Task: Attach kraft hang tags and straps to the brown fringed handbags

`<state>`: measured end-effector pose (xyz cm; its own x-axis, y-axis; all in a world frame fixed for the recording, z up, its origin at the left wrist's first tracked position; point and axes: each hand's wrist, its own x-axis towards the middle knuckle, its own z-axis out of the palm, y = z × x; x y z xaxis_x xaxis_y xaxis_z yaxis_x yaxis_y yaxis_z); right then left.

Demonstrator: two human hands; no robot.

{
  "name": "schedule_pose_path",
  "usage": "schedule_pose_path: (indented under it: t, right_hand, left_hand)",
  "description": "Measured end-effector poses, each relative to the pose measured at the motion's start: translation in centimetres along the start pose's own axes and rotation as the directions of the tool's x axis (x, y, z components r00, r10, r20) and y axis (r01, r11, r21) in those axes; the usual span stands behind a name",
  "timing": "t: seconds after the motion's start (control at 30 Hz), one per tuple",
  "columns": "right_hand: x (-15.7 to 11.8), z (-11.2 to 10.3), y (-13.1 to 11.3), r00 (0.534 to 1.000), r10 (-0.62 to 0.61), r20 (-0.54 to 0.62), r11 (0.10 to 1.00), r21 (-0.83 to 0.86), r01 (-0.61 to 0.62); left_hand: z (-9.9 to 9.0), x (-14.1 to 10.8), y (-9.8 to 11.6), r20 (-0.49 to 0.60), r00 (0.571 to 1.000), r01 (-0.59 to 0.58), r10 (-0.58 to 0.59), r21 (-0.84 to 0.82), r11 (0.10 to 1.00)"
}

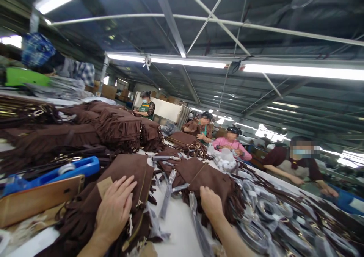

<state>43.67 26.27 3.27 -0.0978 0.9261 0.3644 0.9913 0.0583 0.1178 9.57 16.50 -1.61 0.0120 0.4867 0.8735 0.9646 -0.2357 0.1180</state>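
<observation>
My left hand (pixel 115 204) lies flat with fingers stretched out on a dark brown bag (pixel 127 168) with fringe and a gold zipper. A small tan paper tag (pixel 104 187) shows by its fingers. My right hand (pixel 211 202) rests on the near edge of another brown fringed bag (pixel 203 177), its fingers curled in, pinching something I cannot make out. Plastic-wrapped straps (pixel 169 190) lie on the white table (pixel 179 219) between the two bags.
At the left are a blue tape dispenser (pixel 66 170) and an orange-brown board (pixel 42 200). Stacked brown fringed bags (pixel 116 124) stand behind. Wrapped straps (pixel 264 207) cover the right side. Several people work beyond, one in pink (pixel 240 149).
</observation>
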Motion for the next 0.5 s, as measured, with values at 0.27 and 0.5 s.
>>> schedule_pose_path:
  t: [0.27, 0.5]
  right_hand:
    - [4.4, -14.2, 7.8, 0.936, 0.156, -0.315, 0.942, 0.333, -0.045]
    - [-0.3, -23.5, 7.8, 0.896, 0.218, -0.386, 0.568, 0.797, 0.205]
  left_hand:
    - [-0.4, 0.1, -0.4, 0.048, 0.999, 0.001, 0.000, -0.017, 1.000]
    - [-1.8, 1.2, 1.9, 0.147, 0.963, 0.266, -0.226, -0.376, 0.888]
